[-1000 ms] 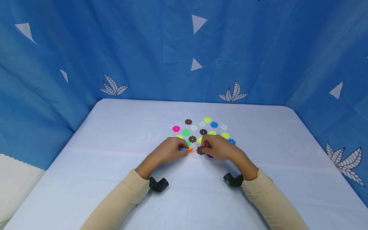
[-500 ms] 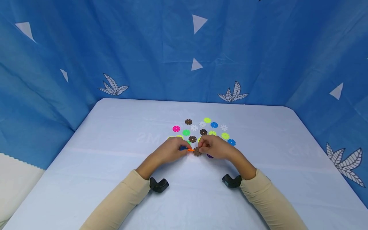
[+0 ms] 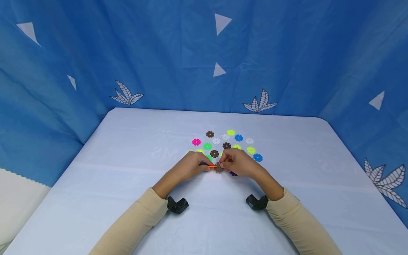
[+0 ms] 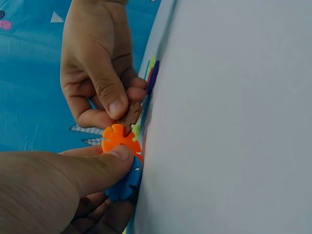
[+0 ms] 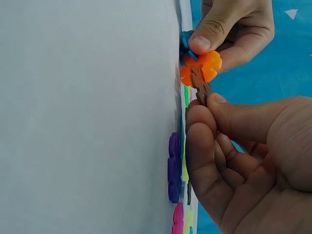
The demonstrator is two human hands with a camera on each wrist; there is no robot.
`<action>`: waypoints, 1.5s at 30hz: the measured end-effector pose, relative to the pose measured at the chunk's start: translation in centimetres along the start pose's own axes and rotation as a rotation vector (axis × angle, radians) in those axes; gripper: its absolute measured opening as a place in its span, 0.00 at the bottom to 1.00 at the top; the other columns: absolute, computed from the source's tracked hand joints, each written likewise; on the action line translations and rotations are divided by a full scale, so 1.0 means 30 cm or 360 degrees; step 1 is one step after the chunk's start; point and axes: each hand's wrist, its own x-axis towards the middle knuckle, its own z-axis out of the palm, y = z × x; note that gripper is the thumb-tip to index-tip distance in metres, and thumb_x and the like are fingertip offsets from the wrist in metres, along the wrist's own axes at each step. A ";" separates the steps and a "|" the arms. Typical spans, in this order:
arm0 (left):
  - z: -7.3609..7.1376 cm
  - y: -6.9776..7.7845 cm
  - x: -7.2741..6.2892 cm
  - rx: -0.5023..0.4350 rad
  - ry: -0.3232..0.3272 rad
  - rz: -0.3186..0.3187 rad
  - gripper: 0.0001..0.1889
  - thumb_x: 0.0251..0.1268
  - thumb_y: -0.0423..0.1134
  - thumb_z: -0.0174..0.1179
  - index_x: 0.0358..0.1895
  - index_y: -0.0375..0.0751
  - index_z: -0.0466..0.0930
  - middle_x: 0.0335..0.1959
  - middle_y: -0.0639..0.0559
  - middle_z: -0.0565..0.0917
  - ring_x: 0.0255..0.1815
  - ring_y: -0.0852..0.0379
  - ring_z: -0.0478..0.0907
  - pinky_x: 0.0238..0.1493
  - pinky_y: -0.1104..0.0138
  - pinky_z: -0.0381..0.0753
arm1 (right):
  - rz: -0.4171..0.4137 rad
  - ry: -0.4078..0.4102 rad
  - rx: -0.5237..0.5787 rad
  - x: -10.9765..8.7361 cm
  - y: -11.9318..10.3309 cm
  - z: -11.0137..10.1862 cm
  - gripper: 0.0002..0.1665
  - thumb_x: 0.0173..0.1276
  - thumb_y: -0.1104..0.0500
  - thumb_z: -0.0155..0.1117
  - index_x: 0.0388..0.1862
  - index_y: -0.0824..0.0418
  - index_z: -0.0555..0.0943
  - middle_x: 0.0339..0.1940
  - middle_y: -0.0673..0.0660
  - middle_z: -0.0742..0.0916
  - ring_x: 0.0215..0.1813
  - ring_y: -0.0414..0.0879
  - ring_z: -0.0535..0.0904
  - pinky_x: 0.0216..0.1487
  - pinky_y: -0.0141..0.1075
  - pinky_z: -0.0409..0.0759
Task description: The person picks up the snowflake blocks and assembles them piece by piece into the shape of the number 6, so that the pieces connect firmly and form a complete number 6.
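Observation:
My left hand (image 3: 190,166) pinches an orange notched plastic disc (image 4: 116,137) between thumb and fingers. A blue notched disc (image 4: 123,187) sits against the orange one at an angle, partly hidden by that thumb and fingers. Between the thumb and forefinger of my right hand (image 3: 239,163) is a brown notched disc (image 5: 199,83). In both wrist views the brown disc stands edge-on across the orange disc's rim, their slotted edges meeting. Both hands are close together over the near side of the disc group.
Flat notched discs lie spread on the white table (image 3: 204,216) beyond the hands, among them a pink disc (image 3: 196,142), a green disc (image 3: 207,146) and a blue disc (image 3: 258,157). A purple disc (image 5: 174,168) lies by my right hand. Blue curtain (image 3: 159,53) surrounds the table's back and sides.
My right hand has moved left with the brown disc, bringing it from apart to meeting the orange disc. My left hand has stayed nearly in place, holding the orange disc.

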 end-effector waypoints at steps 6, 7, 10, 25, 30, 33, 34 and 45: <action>0.006 -0.001 0.006 0.0041 0.0006 -0.0004 0.06 0.64 0.30 0.69 0.42 0.42 0.92 0.40 0.53 0.89 0.44 0.57 0.81 0.43 0.66 0.78 | -0.0023 0.0016 -0.0001 0.001 0.004 -0.002 0.05 0.69 0.72 0.65 0.35 0.64 0.81 0.32 0.55 0.87 0.31 0.47 0.82 0.36 0.38 0.84; 0.007 0.000 0.006 0.0043 0.0003 -0.0010 0.06 0.64 0.30 0.69 0.42 0.42 0.92 0.40 0.53 0.89 0.44 0.57 0.81 0.44 0.66 0.78 | -0.0019 0.0023 -0.0003 0.001 0.003 -0.002 0.05 0.69 0.72 0.66 0.35 0.64 0.81 0.32 0.54 0.87 0.31 0.47 0.82 0.36 0.38 0.84; 0.006 0.005 0.005 0.0057 0.0001 -0.0012 0.07 0.64 0.30 0.69 0.42 0.42 0.92 0.40 0.53 0.89 0.44 0.57 0.82 0.44 0.66 0.79 | -0.0012 0.0041 -0.0014 0.002 0.002 0.000 0.06 0.69 0.72 0.66 0.35 0.63 0.81 0.31 0.53 0.86 0.31 0.47 0.82 0.35 0.38 0.84; -0.005 0.021 0.002 0.0118 -0.0002 -0.0170 0.04 0.66 0.37 0.69 0.38 0.44 0.92 0.33 0.59 0.86 0.36 0.61 0.76 0.39 0.65 0.76 | 0.0229 -0.0162 -0.0601 -0.037 -0.023 -0.103 0.14 0.63 0.61 0.76 0.45 0.58 0.83 0.35 0.51 0.82 0.40 0.47 0.77 0.41 0.40 0.79; -0.011 0.018 -0.004 0.0097 0.0016 -0.0213 0.04 0.68 0.38 0.67 0.38 0.46 0.91 0.29 0.60 0.83 0.31 0.61 0.74 0.35 0.65 0.75 | 0.0249 -0.0258 -0.0788 -0.047 -0.028 -0.117 0.14 0.59 0.62 0.79 0.40 0.55 0.83 0.37 0.50 0.82 0.45 0.48 0.76 0.45 0.41 0.80; -0.013 0.017 -0.008 0.0092 0.0026 -0.0216 0.04 0.68 0.39 0.67 0.38 0.45 0.90 0.27 0.60 0.82 0.30 0.60 0.74 0.34 0.65 0.75 | 0.0227 -0.0282 -0.0834 -0.045 -0.028 -0.114 0.13 0.59 0.62 0.79 0.38 0.54 0.82 0.36 0.49 0.81 0.45 0.48 0.76 0.46 0.41 0.80; -0.013 0.016 -0.008 0.0097 0.0030 -0.0220 0.04 0.68 0.39 0.67 0.39 0.45 0.90 0.28 0.60 0.82 0.30 0.61 0.74 0.34 0.65 0.75 | 0.0222 -0.0286 -0.0834 -0.044 -0.028 -0.112 0.13 0.59 0.63 0.79 0.37 0.54 0.82 0.35 0.49 0.81 0.44 0.48 0.76 0.46 0.41 0.80; -0.009 0.014 -0.006 0.0089 0.0034 -0.0255 0.09 0.67 0.40 0.68 0.45 0.42 0.88 0.30 0.59 0.83 0.31 0.62 0.76 0.36 0.66 0.77 | 0.0020 -0.0054 -0.0672 -0.047 -0.008 -0.097 0.10 0.66 0.67 0.70 0.33 0.56 0.77 0.26 0.50 0.79 0.32 0.47 0.73 0.35 0.39 0.73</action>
